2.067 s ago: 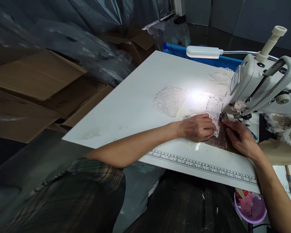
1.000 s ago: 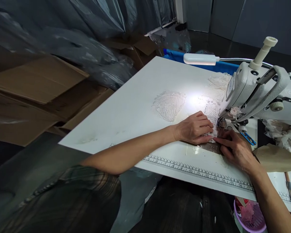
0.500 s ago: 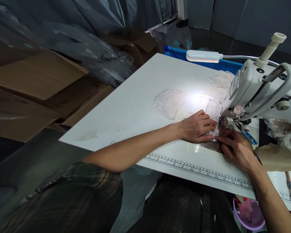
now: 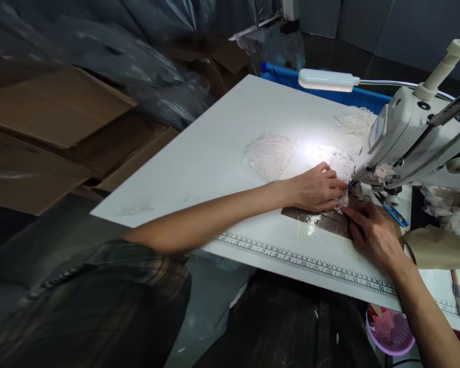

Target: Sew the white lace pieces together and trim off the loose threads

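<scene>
A piece of white lace (image 4: 342, 201) lies under the needle area of the white sewing machine (image 4: 396, 130). My left hand (image 4: 316, 188) rests palm down over its left side, fingers spread and flat beside the presser foot (image 4: 351, 187). From the right, my right hand (image 4: 373, 230) touches the lace's near tip with its stretched index finger; its thumb stands apart, lower down. Both hands lie over a brown, shiny plate (image 4: 322, 221). Part of the lace is hidden by my fingers. More lace (image 4: 335, 156) lies just behind my left hand.
A fan-shaped lace piece (image 4: 270, 156) and another lace bundle (image 4: 354, 121) lie on the white table (image 4: 214, 168). Blue thread snips (image 4: 395, 214) sit right of the needle. A lamp (image 4: 327, 80) shines from behind. A purple basket (image 4: 393, 340) hangs below; cardboard boxes (image 4: 61, 107) stand left.
The view has shifted slightly, with the machine appearing further right. My left hand has moved a little away from my body relative to the brown plate; my right index finger still touches the lace.
</scene>
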`<action>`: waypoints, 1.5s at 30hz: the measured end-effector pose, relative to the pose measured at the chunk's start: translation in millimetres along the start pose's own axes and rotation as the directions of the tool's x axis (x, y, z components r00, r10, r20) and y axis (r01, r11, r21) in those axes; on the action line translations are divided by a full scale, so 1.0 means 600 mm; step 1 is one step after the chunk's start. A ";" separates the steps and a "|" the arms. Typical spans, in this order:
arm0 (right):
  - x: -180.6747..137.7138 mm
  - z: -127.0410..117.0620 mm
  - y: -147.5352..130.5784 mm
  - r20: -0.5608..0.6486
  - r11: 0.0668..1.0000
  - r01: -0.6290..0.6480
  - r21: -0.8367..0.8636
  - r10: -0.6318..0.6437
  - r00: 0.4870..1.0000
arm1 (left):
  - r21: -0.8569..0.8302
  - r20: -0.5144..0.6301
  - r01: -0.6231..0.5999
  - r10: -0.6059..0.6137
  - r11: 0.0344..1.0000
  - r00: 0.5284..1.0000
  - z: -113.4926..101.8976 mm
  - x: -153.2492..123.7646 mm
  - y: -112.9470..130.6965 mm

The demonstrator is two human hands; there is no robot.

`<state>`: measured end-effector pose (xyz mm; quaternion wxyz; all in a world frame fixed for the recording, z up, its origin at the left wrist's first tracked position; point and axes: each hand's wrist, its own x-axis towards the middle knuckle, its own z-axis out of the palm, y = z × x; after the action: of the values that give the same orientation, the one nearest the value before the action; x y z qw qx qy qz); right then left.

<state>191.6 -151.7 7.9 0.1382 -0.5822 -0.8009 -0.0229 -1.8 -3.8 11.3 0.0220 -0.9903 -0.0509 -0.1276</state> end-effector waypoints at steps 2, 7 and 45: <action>0.001 -0.001 -0.001 0.024 1.000 -0.022 -0.001 0.022 0.999 | -0.044 -0.037 0.016 -0.017 0.999 0.999 0.006 -0.004 -0.003; 0.003 -0.003 -0.007 0.047 0.997 -0.072 0.027 0.071 0.996 | -0.111 -0.121 0.025 -0.039 0.994 0.992 0.016 -0.012 -0.004; 0.007 -0.007 -0.008 -0.015 0.979 -0.144 0.144 0.148 0.989 | -0.055 -0.116 0.060 -0.066 0.997 0.991 0.023 -0.003 0.008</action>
<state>186.8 -149.9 13.5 0.1911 -0.6278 -0.7536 0.0374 0.6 -7.9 -2.9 -0.0043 -0.9792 -0.0775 -0.1877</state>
